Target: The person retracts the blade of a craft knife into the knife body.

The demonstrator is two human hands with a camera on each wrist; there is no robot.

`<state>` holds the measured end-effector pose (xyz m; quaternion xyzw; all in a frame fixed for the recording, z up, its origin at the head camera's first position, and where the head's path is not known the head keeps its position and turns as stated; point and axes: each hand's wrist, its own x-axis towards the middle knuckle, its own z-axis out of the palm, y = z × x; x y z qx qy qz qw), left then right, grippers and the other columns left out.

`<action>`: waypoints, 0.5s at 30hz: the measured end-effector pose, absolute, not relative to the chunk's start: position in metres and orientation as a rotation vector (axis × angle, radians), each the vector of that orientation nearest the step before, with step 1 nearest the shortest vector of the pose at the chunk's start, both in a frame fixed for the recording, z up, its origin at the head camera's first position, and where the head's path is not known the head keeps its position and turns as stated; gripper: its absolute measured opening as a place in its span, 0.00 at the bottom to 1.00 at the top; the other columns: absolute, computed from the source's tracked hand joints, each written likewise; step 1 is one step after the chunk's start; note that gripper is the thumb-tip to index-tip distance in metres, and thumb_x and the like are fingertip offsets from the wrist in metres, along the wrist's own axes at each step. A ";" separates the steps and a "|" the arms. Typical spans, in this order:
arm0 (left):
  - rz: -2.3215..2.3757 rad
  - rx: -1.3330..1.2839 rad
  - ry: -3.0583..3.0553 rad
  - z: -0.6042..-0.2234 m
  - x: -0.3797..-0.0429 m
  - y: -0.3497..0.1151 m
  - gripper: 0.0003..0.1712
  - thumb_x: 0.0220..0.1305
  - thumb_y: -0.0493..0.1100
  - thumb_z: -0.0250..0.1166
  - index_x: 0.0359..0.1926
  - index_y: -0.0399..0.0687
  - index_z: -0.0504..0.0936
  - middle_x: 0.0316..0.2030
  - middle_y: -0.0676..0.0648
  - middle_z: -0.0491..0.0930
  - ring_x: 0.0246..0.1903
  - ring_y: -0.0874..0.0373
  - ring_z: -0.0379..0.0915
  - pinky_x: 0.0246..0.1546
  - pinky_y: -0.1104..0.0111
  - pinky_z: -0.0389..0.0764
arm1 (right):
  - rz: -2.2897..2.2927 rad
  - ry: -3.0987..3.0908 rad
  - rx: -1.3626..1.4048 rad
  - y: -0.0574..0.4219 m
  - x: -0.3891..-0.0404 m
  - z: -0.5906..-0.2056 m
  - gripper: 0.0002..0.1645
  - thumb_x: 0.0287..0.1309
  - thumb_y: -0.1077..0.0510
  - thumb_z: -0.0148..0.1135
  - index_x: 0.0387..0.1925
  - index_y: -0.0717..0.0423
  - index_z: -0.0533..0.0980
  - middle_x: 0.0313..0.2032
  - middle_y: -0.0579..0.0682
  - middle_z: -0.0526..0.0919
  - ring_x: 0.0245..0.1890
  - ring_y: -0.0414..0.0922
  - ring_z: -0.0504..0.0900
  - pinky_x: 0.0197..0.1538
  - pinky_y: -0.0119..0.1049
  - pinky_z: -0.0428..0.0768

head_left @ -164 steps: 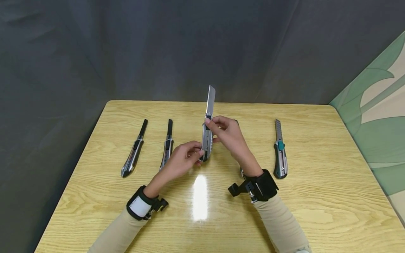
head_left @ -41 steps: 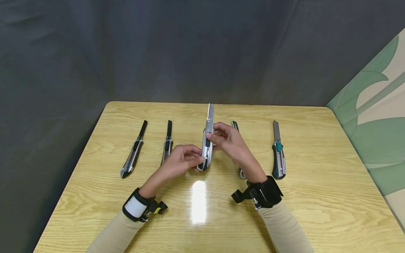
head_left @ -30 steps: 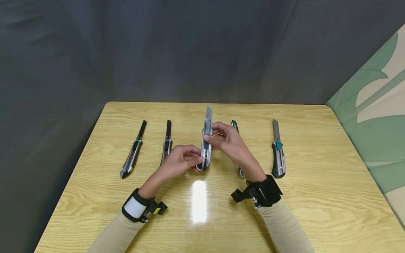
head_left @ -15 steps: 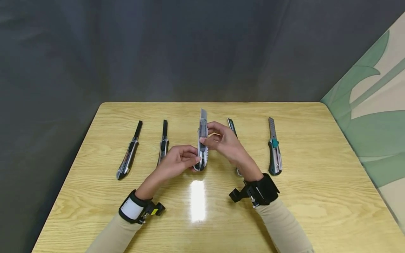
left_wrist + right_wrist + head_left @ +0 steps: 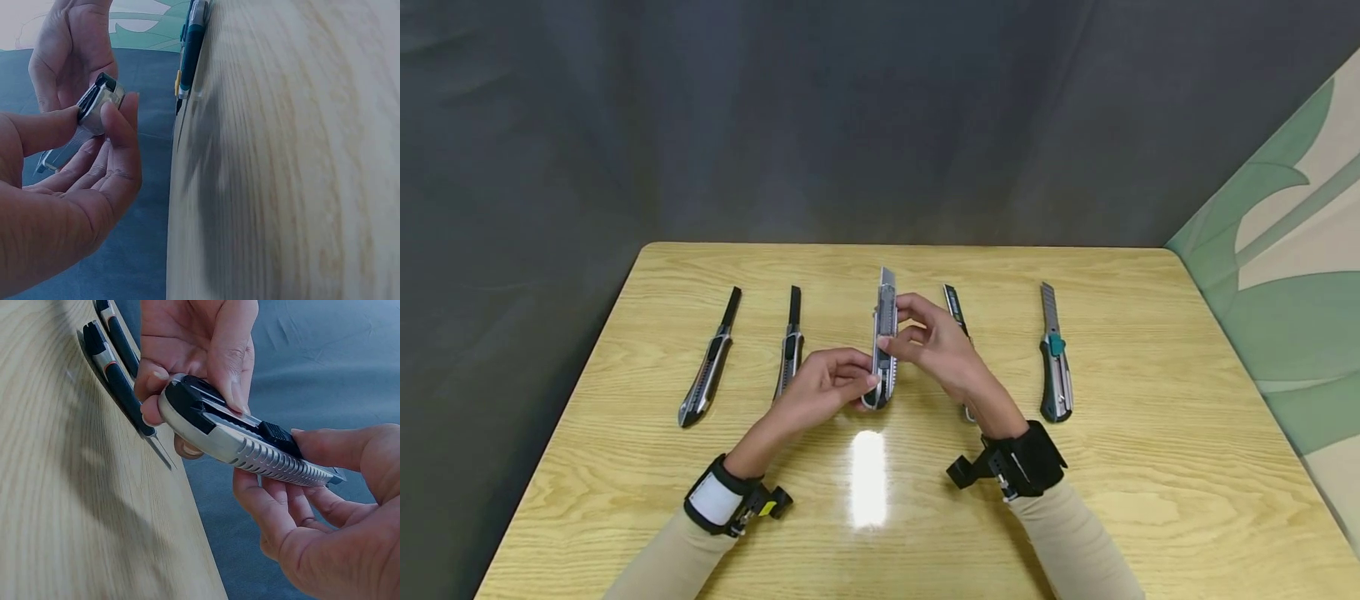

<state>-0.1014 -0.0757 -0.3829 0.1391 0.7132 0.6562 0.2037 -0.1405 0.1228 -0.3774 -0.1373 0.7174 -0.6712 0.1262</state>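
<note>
A large silver snap-off utility knife (image 5: 886,317) is held above the table, tip away from the person. My left hand (image 5: 823,385) pinches its butt end between thumb and fingers. Further up, my right hand (image 5: 942,343) grips the ribbed handle, with the thumb against the black slider (image 5: 279,439). A short length of blade (image 5: 887,276) sticks out of the front. In the left wrist view, the knife's butt (image 5: 103,112) sits between the left thumb and fingertips, with the right hand beyond it.
Two black-bladed utility knives (image 5: 706,371) (image 5: 788,354) lie to the left, one partly behind the left hand. A third knife (image 5: 954,305) is partly covered by the right hand. A teal-slider knife (image 5: 1056,367) lies right. Behind the wooden table (image 5: 1187,467) hangs a dark curtain (image 5: 880,125).
The blade, long out at first, has drawn back into the handle to a short tip. My right thumb has moved down the handle with the slider, closer to the left hand.
</note>
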 end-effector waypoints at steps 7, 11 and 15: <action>1.837 0.386 1.992 -0.398 -0.108 -0.076 0.14 0.63 0.37 0.61 0.48 0.35 0.78 0.40 0.33 0.81 0.31 0.44 0.80 0.37 0.36 0.81 | -1.952 2.103 -0.416 0.123 -0.140 -0.378 0.27 0.53 0.64 0.67 0.55 0.54 0.70 0.46 0.59 0.73 0.34 0.54 0.79 0.36 0.38 0.86; 1.829 0.394 2.011 -0.407 -0.110 -0.077 0.14 0.62 0.41 0.63 0.47 0.39 0.79 0.39 0.36 0.82 0.30 0.47 0.80 0.35 0.38 0.83 | -1.948 2.103 -0.418 0.124 -0.139 -0.378 0.28 0.52 0.64 0.67 0.55 0.53 0.70 0.46 0.58 0.73 0.34 0.54 0.79 0.36 0.41 0.86; 1.828 0.413 2.037 -0.410 -0.109 -0.077 0.13 0.62 0.42 0.63 0.46 0.41 0.80 0.38 0.38 0.83 0.29 0.49 0.80 0.33 0.40 0.83 | -1.946 2.091 -0.429 0.124 -0.139 -0.380 0.29 0.52 0.66 0.66 0.56 0.53 0.69 0.47 0.58 0.73 0.34 0.55 0.79 0.35 0.37 0.85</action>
